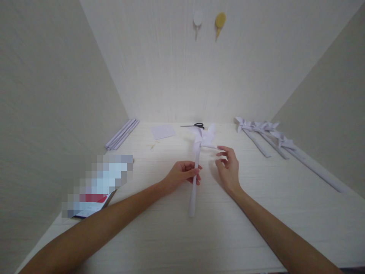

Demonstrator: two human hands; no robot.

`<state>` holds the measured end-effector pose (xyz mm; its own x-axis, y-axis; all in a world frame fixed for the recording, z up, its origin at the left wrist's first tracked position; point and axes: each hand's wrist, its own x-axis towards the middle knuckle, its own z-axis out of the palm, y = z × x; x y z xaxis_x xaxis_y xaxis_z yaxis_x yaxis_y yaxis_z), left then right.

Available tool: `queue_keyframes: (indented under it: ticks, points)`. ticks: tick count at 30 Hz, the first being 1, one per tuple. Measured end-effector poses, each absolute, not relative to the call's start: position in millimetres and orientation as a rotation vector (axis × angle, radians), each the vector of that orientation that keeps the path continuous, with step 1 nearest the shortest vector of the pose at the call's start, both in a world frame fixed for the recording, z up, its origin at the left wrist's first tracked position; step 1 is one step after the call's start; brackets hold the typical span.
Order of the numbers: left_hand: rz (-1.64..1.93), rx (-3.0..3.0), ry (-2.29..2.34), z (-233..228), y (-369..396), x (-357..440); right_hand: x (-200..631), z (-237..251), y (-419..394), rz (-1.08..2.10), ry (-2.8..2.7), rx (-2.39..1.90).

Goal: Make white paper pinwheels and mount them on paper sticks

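Note:
A white paper pinwheel point(203, 140) on a rolled paper stick is held over the middle of the table. My left hand point(184, 173) grips the stick partway down, thumb in front and fingers behind it. The pinwheel's blades point up and away from me. To its right, my right hand point(229, 167) is raised with fingers apart and curved. Its index fingertip is at the tip of the right-hand blade; whether it touches I cannot tell. Nothing shows in that palm.
Black-handled scissors point(199, 125) lie behind the pinwheel. A paper sheet point(163, 132) and small fasteners point(152, 146) are left of it. Rolled paper sticks point(122, 134) lie far left, near a blurred lit screen point(105, 182). More paper pinwheels point(264, 131) lie right. Two hooks point(220, 21) hang on the back wall.

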<state>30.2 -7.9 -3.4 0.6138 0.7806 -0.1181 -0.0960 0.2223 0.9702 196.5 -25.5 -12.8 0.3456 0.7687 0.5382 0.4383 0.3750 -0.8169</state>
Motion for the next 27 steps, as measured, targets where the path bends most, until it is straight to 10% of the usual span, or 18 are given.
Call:
queue_keyframes:
  ticks: [27]
  points:
    - [0.655, 1.223, 0.637, -7, -7, 29, 194, -9, -30, 0.417, -1.192, -1.155]
